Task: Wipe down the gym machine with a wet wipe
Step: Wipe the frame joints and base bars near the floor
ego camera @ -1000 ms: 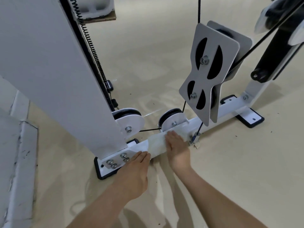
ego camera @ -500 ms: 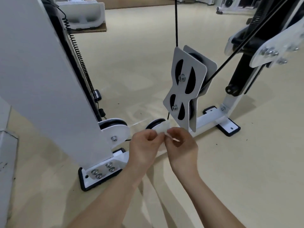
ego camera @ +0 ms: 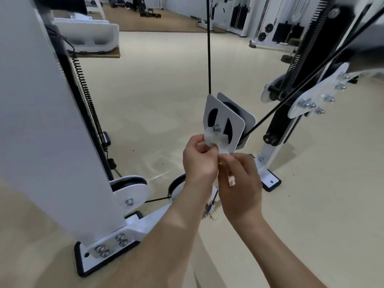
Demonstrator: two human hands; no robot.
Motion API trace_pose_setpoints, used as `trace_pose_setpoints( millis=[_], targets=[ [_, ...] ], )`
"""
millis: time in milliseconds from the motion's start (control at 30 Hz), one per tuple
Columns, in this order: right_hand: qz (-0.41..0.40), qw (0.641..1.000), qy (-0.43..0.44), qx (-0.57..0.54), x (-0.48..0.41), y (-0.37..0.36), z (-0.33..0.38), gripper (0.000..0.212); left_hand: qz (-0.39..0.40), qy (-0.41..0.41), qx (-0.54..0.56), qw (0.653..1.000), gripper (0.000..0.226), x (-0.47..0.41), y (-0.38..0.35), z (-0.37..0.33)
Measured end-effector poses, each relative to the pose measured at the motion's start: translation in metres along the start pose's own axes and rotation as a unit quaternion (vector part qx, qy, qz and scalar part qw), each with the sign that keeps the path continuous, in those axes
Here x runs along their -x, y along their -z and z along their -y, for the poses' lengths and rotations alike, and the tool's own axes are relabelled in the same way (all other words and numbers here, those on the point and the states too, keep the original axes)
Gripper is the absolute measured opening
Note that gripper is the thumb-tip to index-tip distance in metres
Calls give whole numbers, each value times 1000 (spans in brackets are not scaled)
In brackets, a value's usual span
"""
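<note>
Nearest to us, our two forearms reach in from the lower edge. Beneath them is the gym machine's white foot plate, with four bolts and a black pad on the floor. Just beyond it, a low pulley sits at the base of the broad white upright on our left.

Our left hand and right hand meet in mid-air, touching each other, both raised above the base rail. Each pinches the wet wipe between thumb and curled fingers. The left grips its upper, crumpled part and the right holds the lower edge.

The wipe lies against the lower left of the hanging pulley bracket, a white plate with two dark slots, right beside its centre bolt.

A black cable rises straight up from the bracket's top. A coiled black cord runs down the edge of the white upright. To our right stands a black column on a white foot.

Farther off, across the pale floor, more weight machines line the wall.
</note>
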State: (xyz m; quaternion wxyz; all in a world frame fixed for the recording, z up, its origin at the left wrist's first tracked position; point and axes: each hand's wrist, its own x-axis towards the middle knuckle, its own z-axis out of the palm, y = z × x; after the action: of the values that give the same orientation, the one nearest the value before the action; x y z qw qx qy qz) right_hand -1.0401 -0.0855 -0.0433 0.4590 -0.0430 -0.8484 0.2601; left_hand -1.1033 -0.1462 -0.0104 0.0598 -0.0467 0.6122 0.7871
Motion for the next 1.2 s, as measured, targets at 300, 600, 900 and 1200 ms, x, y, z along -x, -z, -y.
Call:
trace_pose_setpoints(
  millis=[300,600,900,1200],
  targets=[
    [83,915,166,357,-69,39,28,43,-31,-224,-104,969,17,-7,-14,-26],
    [128,909,182,353,-72,42,27,49,-94,-217,-37,971,20,-37,-30,-40],
    [130,944,145,268,-76,46,31,54,-11,-245,-12,969,22,-6,-38,-36],
    [126,955,143,229,-85,50,32,53,-49,-181,109,976,14,27,-40,7]
  ],
)
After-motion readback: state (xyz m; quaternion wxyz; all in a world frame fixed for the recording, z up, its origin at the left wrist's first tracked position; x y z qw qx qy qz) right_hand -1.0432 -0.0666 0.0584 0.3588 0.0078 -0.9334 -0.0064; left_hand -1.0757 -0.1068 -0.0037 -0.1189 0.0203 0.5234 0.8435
